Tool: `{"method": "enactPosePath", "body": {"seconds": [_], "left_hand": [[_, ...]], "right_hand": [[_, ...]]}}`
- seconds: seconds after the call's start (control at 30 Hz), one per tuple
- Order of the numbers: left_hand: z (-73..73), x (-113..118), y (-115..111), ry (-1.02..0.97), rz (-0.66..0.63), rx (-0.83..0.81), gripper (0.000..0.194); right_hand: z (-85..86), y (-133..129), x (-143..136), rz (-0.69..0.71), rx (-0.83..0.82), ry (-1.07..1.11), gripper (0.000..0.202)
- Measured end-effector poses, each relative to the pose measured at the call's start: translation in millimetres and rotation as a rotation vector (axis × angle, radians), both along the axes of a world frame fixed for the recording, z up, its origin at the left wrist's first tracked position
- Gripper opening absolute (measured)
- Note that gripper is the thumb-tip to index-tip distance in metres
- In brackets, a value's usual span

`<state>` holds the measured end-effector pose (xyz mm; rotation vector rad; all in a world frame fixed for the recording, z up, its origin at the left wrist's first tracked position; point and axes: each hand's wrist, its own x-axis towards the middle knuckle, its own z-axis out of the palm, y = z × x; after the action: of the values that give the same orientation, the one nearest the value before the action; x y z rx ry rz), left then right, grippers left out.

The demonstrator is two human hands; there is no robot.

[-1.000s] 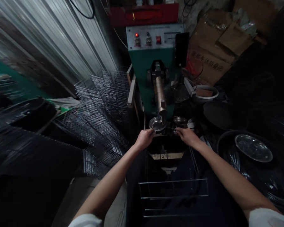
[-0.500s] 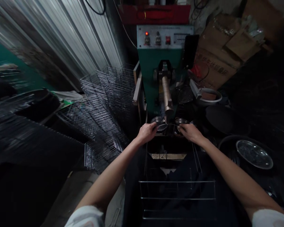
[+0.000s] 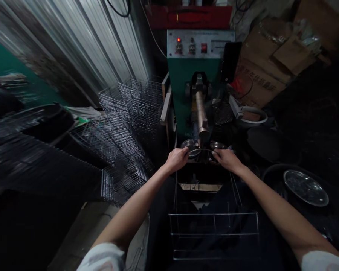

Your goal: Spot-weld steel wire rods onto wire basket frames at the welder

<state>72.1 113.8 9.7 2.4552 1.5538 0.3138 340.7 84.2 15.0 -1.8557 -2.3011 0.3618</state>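
Note:
Both hands grip a wire rack [image 3: 214, 214] that stretches from the welding machine back over my lap. My left hand [image 3: 177, 159] is closed on its far end, left of the electrode tip. On the other side, my right hand [image 3: 228, 159] pinches the same end. Between my fingers a thin wire crosses just under the tip of the copper-coloured electrode arm [image 3: 202, 113]; whether they touch I cannot tell. Small round metal dishes [image 3: 218, 145] sit right behind my hands. The green spot welder [image 3: 180, 86] stands in front, one red lamp lit on its panel.
Stacked wire racks [image 3: 121, 131] crowd the left, beside a corrugated metal sheet [image 3: 101, 45]. Cardboard boxes [image 3: 260, 79] lean at the back right. A shiny round metal dish [image 3: 306, 188] rests at my right, and a white basin [image 3: 254, 116] is farther back. A dark phone-like slab [image 3: 231, 62] hangs by the panel.
The view has shifted slightly, so the surroundings sit a little to the right. Both hands keep their hold on the rack, whose near end appears slightly higher.

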Motion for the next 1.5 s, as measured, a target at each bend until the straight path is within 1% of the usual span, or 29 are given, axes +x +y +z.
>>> {"method": "enactPosePath", "body": {"seconds": [0.37, 0.6, 0.73, 0.83, 1.0, 1.17, 1.4, 1.5], "left_hand": [[6.9, 2.0, 0.6, 0.03, -0.026, 0.003, 0.022], [9.7, 3.0, 0.0, 0.045, -0.038, -0.001, 0.021], [9.0, 3.8, -0.5, 0.051, -0.038, -0.003, 0.024], [11.7, 4.5, -2.4, 0.058, -0.04, -0.004, 0.025], [18.4, 5.6, -4.7, 0.092, -0.066, -0.023, 0.02], [18.8, 7.2, -3.9, 0.139, -0.078, -0.031, 0.023], [20.1, 9.5, -3.9, 0.196, -0.09, -0.039, 0.03], [19.9, 9.9, -4.0, 0.204, -0.097, -0.043, 0.031]], "right_hand": [[7.3, -0.5, -2.1, -0.018, -0.026, -0.039, 0.03], [2.7, 2.1, -1.1, -0.023, -0.023, -0.041, 0.03], [0.0, 2.9, -1.2, -0.029, -0.03, -0.052, 0.035], [0.6, 1.1, -2.2, -0.035, -0.018, -0.068, 0.036], [2.9, -2.3, -3.3, -0.056, -0.011, -0.116, 0.034], [6.4, -3.5, -5.7, -0.054, -0.021, -0.122, 0.031], [13.7, -7.8, -13.1, -0.043, -0.033, -0.332, 0.034], [15.0, -8.3, -14.1, -0.022, -0.049, -0.363, 0.034]]}}
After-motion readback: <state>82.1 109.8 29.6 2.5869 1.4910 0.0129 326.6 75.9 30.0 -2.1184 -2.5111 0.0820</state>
